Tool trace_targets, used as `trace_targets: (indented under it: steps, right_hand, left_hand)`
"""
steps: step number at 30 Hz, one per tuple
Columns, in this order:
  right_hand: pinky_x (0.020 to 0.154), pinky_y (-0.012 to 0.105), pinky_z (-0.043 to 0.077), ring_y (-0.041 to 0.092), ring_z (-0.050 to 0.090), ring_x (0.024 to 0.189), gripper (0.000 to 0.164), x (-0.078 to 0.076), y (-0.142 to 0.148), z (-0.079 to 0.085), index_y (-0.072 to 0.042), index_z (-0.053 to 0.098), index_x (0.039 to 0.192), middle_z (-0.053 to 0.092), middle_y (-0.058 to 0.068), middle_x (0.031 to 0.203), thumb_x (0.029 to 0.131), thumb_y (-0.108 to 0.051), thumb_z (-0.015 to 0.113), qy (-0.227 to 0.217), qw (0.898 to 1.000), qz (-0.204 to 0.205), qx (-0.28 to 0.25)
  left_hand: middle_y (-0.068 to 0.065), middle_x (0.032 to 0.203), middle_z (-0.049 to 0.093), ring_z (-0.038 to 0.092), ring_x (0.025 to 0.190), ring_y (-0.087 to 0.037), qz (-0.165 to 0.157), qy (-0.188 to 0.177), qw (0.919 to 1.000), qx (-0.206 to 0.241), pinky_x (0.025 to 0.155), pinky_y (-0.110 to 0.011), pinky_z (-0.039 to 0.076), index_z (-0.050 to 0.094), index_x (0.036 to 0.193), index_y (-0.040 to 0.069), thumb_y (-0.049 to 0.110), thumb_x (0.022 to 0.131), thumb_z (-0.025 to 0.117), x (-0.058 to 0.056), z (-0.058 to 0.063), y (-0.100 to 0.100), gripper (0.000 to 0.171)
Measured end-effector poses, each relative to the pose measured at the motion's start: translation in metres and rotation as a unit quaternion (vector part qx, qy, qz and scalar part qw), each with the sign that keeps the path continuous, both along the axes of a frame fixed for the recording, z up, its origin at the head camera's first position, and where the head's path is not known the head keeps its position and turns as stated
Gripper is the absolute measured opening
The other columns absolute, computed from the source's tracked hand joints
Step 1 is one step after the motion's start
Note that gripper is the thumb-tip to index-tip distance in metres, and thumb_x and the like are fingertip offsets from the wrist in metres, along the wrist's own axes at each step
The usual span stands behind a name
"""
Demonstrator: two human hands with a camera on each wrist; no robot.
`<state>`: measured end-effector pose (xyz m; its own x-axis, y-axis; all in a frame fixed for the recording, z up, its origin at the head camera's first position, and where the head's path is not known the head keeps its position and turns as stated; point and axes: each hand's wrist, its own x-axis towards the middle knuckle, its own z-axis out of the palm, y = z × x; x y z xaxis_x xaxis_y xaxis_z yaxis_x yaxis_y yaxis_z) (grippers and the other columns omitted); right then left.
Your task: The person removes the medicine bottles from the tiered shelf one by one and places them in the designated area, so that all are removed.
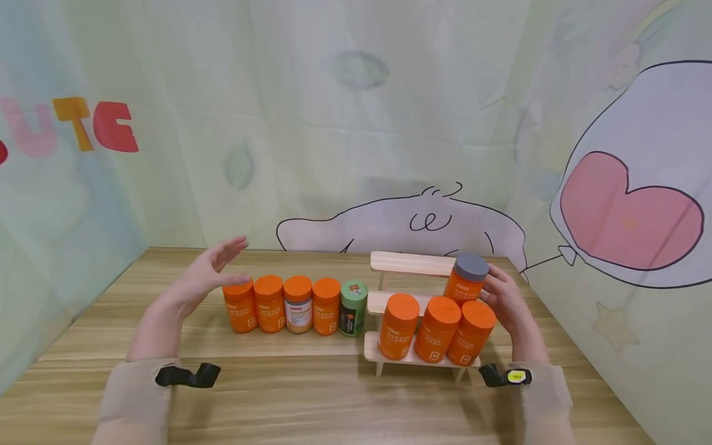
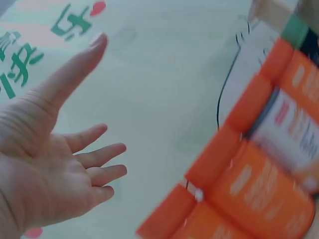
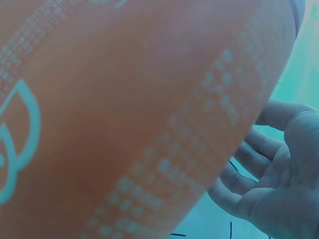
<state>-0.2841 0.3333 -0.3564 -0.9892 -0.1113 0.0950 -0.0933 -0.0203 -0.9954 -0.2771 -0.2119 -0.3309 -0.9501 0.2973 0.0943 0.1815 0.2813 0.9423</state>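
Note:
My left hand (image 1: 203, 281), its fingers spread and its palm empty in the left wrist view, hovers by the leftmost orange jar (image 1: 241, 312), with the thumb over the lid. At the stepped wooden rack (image 1: 389, 262), my right hand (image 1: 503, 293) holds the right side of an orange jar with a grey lid (image 1: 467, 281), which is behind the front row at the middle step. An orange jar (image 3: 124, 119) fills much of the right wrist view and hides the fingertips. Three orange-lidded jars (image 1: 399, 330) stand on the bottom step.
Left of the rack, a row of jars on the wooden table (image 1: 267, 395) includes one with a white label (image 1: 298, 314) and a green one (image 1: 353, 312) at the right end. Printed curtains (image 1: 278, 142) enclose the back and sides.

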Motion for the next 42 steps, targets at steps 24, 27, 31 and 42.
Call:
trace_targets:
  steps: [24, 27, 31, 42]
  right_hand:
    - [0.082, 0.019, 0.052, 0.002, 0.06, 0.093, 0.026, 0.0, -0.001, -0.003, -0.034, 0.063, 0.098, 0.064, -0.018, 0.098, 0.104, -0.019, 0.042, -0.003, 1.0, -0.009, -0.013]
    - [0.081, 0.019, 0.053, 0.002, 0.06, 0.093, 0.026, -0.001, -0.002, -0.002, -0.034, 0.063, 0.098, 0.064, -0.017, 0.098, 0.104, -0.019, 0.042, -0.002, 1.0, -0.008, -0.013]
    - [0.081, 0.019, 0.053, 0.002, 0.061, 0.093, 0.027, -0.001, -0.002, 0.0, -0.033, 0.064, 0.098, 0.064, -0.017, 0.098, 0.104, -0.018, 0.042, -0.002, 1.0, -0.006, -0.02]
    - [0.082, 0.019, 0.053, 0.002, 0.06, 0.094, 0.027, -0.001, -0.002, -0.002, -0.035, 0.062, 0.099, 0.063, -0.017, 0.098, 0.105, -0.018, 0.041, -0.005, 1.0, -0.009, -0.011]
  left_hand:
    - [-0.008, 0.155, 0.039, 0.034, 0.145, -0.026, -0.076, 0.042, 0.9897, 0.114, 0.119, -0.046, 0.028, 0.036, 0.151, 0.016, 0.016, 0.092, 0.067, -0.01, 0.033, 0.178, 0.066]
    - [-0.004, 0.154, 0.041, 0.035, 0.144, -0.025, -0.099, 0.04, 0.9887, 0.105, 0.118, -0.045, 0.03, 0.038, 0.149, 0.019, 0.018, 0.09, 0.07, -0.011, 0.033, 0.202, 0.067]
    - [-0.003, 0.153, 0.042, 0.036, 0.144, -0.026, -0.127, 0.052, 0.9867, 0.087, 0.119, -0.045, 0.029, 0.039, 0.148, 0.018, 0.017, 0.088, 0.072, -0.014, 0.036, 0.231, 0.069]
    - [-0.003, 0.153, 0.043, 0.041, 0.14, -0.023, -0.206, 0.055, 0.9771, 0.007, 0.114, -0.042, 0.037, 0.038, 0.15, 0.021, 0.023, 0.086, 0.075, -0.026, 0.041, 0.292, 0.074]
